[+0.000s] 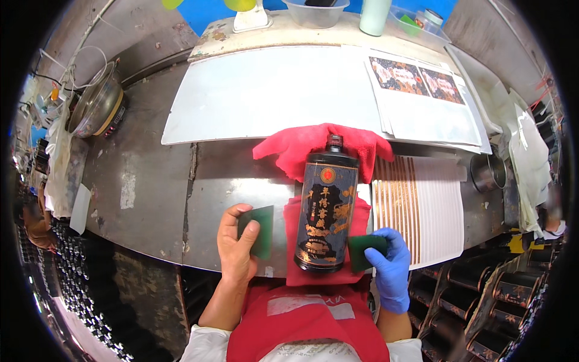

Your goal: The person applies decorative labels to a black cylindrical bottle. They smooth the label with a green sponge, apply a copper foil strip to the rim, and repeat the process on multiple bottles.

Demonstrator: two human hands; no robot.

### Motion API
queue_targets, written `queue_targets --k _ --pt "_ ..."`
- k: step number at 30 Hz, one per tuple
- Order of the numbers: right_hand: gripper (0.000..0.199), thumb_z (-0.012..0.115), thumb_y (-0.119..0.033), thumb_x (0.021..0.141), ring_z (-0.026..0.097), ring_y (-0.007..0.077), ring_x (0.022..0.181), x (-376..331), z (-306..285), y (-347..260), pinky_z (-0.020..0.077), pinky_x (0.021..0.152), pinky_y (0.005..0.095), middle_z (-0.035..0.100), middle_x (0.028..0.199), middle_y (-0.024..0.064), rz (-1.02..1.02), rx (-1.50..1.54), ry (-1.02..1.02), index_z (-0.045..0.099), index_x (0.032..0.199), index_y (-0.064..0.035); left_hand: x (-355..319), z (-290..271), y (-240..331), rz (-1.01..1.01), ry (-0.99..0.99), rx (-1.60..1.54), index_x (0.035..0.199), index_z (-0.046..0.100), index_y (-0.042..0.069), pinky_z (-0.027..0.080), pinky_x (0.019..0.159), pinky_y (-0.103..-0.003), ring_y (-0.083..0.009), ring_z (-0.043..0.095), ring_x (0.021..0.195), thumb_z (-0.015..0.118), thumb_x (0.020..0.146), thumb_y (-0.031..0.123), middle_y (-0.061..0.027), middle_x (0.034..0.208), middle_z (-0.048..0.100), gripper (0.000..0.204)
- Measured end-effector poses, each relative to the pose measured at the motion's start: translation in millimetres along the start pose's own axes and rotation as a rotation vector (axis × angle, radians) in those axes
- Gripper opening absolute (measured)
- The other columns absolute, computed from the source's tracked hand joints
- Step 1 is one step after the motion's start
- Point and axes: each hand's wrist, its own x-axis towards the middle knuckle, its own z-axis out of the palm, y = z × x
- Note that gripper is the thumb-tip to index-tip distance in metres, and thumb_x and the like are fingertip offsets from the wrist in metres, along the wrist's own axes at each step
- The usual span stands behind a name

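A black flat-sided bottle (325, 211) with gold decoration and a dark cap lies on its back on a red cloth (283, 145), its cap end away from me. My left hand (234, 244), bare, pinches a dark green flat scraper (263, 232) to the left of the bottle, apart from it. On the other side, my right hand (393, 271) in a blue glove grips a second green scraper (359, 256). That scraper's edge is at the bottle's lower right side; I cannot tell whether it touches.
Right of the bottle lies a sheet of gold strips (395, 211) on white backing. Beyond are a white board (271, 90) and printed sheets (422, 114). A steel pan (96, 108) stands far left, a metal cup (487, 172) at right. Dark bottles (515, 288) fill racks lower right.
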Motion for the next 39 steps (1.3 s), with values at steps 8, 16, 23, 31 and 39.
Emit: queue_targets --k 8,16,23,31,39 --pt "0.025 0.073 0.006 0.063 0.059 0.0146 0.076 30 0 -46 0.0464 0.067 0.0270 0.062 0.081 0.0072 -0.249 -0.395 -0.345 0.066 0.085 -0.0030 28 1 32 0.354 -0.494 0.504 0.106 0.052 0.004 0.046 0.078 -0.031 -0.0139 0.055 0.091 0.063 0.081 -0.001 -0.0051 0.100 0.057 0.028" --pt "0.021 0.066 0.007 0.071 0.060 0.0121 0.084 140 55 -85 0.0491 0.074 0.0246 0.063 0.087 0.0059 -0.371 -0.279 -0.088 0.064 0.090 -0.0013 112 72 24 0.625 -0.500 0.498 0.100 0.057 0.003 0.046 0.076 -0.027 -0.0169 0.057 0.084 0.057 0.080 -0.009 -0.0069 0.092 0.060 0.023" --pt "0.022 0.072 0.010 0.059 0.060 0.0206 0.078 72 28 -37 0.0490 0.069 0.0304 0.063 0.082 0.0089 -0.712 -0.385 -0.264 0.065 0.077 -0.0019 81 28 5 0.722 -0.688 0.574 0.093 0.064 0.007 0.048 0.078 -0.032 -0.0222 0.057 0.095 0.060 0.064 -0.018 -0.0091 0.100 0.059 0.039" --pt "0.024 0.072 0.007 0.055 0.063 0.0210 0.074 -35 0 -16 0.0503 0.067 0.0314 0.066 0.081 0.0082 -0.420 -0.536 -0.298 0.069 0.075 -0.0043 5 -39 -8 0.471 -0.931 0.531 0.094 0.068 0.010 0.045 0.083 -0.041 -0.0279 0.056 0.088 0.061 0.059 -0.014 -0.0082 0.088 0.060 0.044" --pt "0.023 0.069 0.001 0.073 0.059 0.0127 0.080 105 58 -84 0.0473 0.071 0.0248 0.063 0.087 0.0056 -0.739 -0.605 -0.018 0.066 0.095 -0.0036 86 80 33 0.903 -0.571 0.678 0.095 0.057 0.007 0.042 0.073 -0.037 -0.0315 0.051 0.084 0.058 0.070 -0.008 -0.0121 0.091 0.056 0.029"
